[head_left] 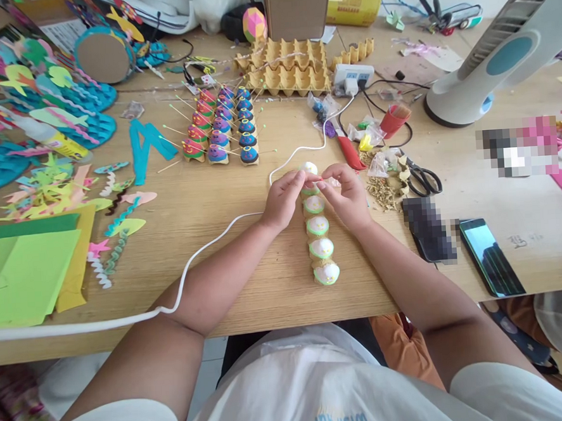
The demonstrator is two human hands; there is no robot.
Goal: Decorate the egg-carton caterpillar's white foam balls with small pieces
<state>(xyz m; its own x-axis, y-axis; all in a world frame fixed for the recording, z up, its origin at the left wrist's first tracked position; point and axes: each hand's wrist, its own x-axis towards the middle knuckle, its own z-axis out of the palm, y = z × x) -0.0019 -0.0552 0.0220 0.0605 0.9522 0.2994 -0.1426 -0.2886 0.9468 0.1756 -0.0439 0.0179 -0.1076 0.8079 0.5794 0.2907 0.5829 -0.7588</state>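
Note:
My left hand and my right hand meet fingertip to fingertip, both closed in a pinch. A tiny reddish bit seems to show between them, too small to make out. Just under the fingers runs a strip of egg-carton cups, lying lengthwise away from me. White domes with green rims and small yellow dots cover its cups; the hands partly hide the far ones. Beyond the hands to the left stand three rows of decorated cups, red, purple-blue and dark blue, with thin sticks poking out.
A white cable crosses the table at left. Scissors, a red-handled tool, a phone and a fan are on the right. Egg cartons lie at the back; coloured paper and cut-outs at left.

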